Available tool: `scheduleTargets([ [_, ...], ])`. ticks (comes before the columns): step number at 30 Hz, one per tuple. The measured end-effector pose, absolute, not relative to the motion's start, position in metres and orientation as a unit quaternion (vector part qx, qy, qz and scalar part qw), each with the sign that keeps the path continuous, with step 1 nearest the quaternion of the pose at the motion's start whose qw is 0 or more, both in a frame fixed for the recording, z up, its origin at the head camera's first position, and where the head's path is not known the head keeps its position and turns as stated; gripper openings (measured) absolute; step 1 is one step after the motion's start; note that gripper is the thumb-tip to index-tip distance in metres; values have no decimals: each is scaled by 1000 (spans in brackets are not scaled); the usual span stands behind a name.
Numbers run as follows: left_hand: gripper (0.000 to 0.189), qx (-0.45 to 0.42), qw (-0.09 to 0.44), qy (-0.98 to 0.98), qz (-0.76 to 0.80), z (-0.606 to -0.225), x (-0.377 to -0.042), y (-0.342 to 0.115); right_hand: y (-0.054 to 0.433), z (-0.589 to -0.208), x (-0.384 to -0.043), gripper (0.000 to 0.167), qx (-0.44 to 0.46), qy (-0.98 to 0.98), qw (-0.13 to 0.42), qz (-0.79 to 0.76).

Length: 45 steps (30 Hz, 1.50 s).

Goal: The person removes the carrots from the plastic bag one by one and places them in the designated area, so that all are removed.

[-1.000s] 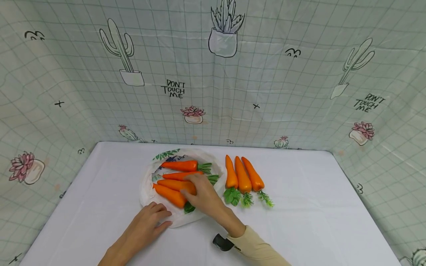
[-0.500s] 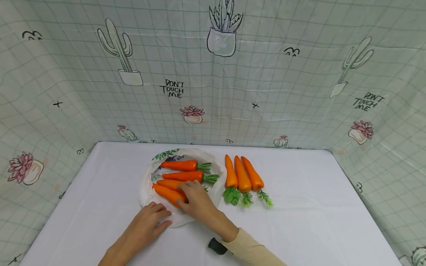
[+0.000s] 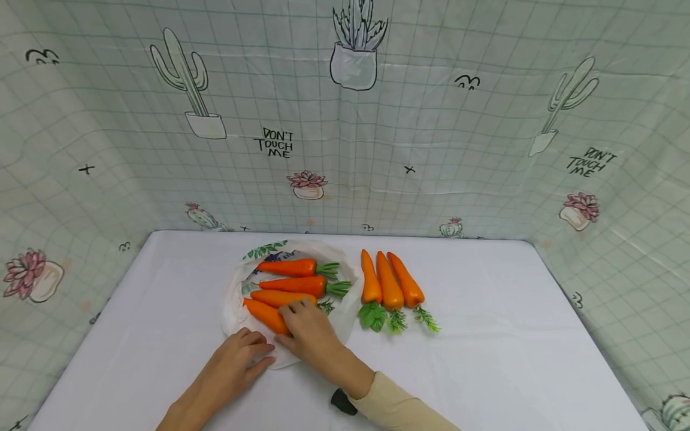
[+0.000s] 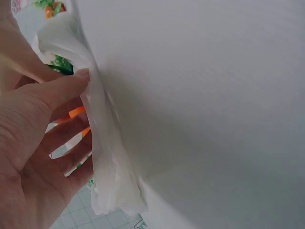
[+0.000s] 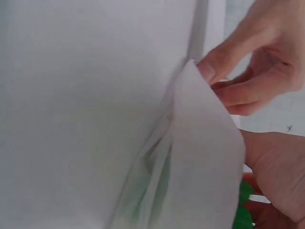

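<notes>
In the head view, a white plastic bag (image 3: 235, 299) lies with its mouth spread and several orange carrots inside. My left hand (image 3: 234, 362) is at its near left rim; in the left wrist view the thumb lies on the outside of the bag rim (image 4: 97, 109) and the fingers on the inner side. My right hand (image 3: 312, 332) reaches into the bag, fingers and thumb around the nearest carrot (image 3: 264, 314). That carrot's leafy end is hidden under the hand. Green leaves (image 5: 243, 205) show beside the right hand (image 5: 276, 181) in the right wrist view.
Three more carrots (image 3: 389, 284) with green tops lie side by side just right of the bag. A white cloth (image 3: 485, 335) covers the table. Behind it hangs a gridded curtain (image 3: 345, 137) with cactus prints. A black device (image 3: 343, 402) sits at the right wrist.
My right hand has shifted toward me and slightly left, from the second-nearest carrot to the nearest one, uncovering the other carrots' ends. My left hand stays at the bag rim.
</notes>
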<state>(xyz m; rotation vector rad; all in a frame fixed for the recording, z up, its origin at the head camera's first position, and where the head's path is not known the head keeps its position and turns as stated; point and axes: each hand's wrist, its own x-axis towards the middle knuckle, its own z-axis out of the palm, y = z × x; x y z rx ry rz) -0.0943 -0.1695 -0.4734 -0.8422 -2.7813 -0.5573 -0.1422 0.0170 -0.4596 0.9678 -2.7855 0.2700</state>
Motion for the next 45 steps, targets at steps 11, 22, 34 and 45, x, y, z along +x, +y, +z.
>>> scheduleTargets([
  [11, 10, -284, 98, -934, -194, -476, -90, -169, 16, -458, -143, 32, 331, -932, 137, 53],
  [22, 11, -295, 108, -929, -194, -473, -93, -169, 40, -441, -155, 35, 343, -920, 125, 143],
  [34, 12, -285, 98, -934, -192, -468, -94, -167, 68, -434, -160, 43, 329, -909, 101, 235],
  [45, 13, -276, 86, -941, -179, -469, -90, -168, 91, -433, -168, 45, 300, -889, 91, 335],
])
